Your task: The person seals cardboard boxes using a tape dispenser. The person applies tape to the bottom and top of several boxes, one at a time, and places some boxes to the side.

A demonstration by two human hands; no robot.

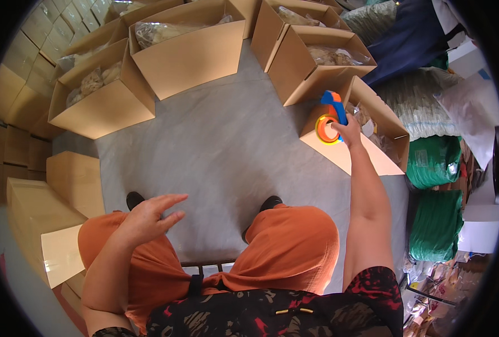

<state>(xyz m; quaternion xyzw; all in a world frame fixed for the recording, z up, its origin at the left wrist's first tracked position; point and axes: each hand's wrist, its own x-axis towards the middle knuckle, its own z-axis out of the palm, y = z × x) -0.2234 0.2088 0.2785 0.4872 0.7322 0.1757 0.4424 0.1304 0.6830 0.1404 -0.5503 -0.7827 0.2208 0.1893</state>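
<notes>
My right hand grips a blue and orange tape dispenser fitted with a roll of tape. Dispenser and hand are over the near side of an open cardboard box at the right, which holds items in clear plastic. Above my right knee there is only floor between the legs and the boxes. My left hand is raised over my left knee, palm side down, thumb and fingers apart, holding nothing.
Open cardboard boxes with plastic-bagged contents form an arc ahead on the grey floor. Closed cartons stand at my left, with more stacked behind. Green wrapped bundles and pale sacks lie at the right.
</notes>
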